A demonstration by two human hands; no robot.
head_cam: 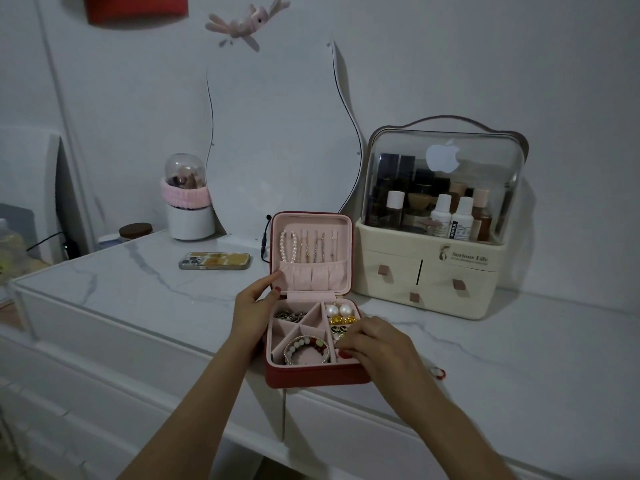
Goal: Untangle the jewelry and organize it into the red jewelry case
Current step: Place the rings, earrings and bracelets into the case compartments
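Note:
The red jewelry case [313,377] lies open at the front edge of the white marble tabletop, its pink lid upright. A pearl strand [288,244] and several thin chains [317,249] hang inside the lid. Beaded bracelets [306,348], dark silver pieces [290,316], pearl earrings [338,310] and gold pieces [343,321] fill the tray compartments. My left hand [254,308] holds the case's left side by the hinge, fingertips on the lid's pocket. My right hand [375,344] hovers over the right compartments with fingers curled down into the tray; what they hold is hidden.
A cream cosmetics organizer [429,271] with a clear dome stands right of the case. A phone [214,260] lies to the left behind it, near a white brush holder [188,209] and a wavy mirror [277,133]. A small red item [438,372] lies at the right.

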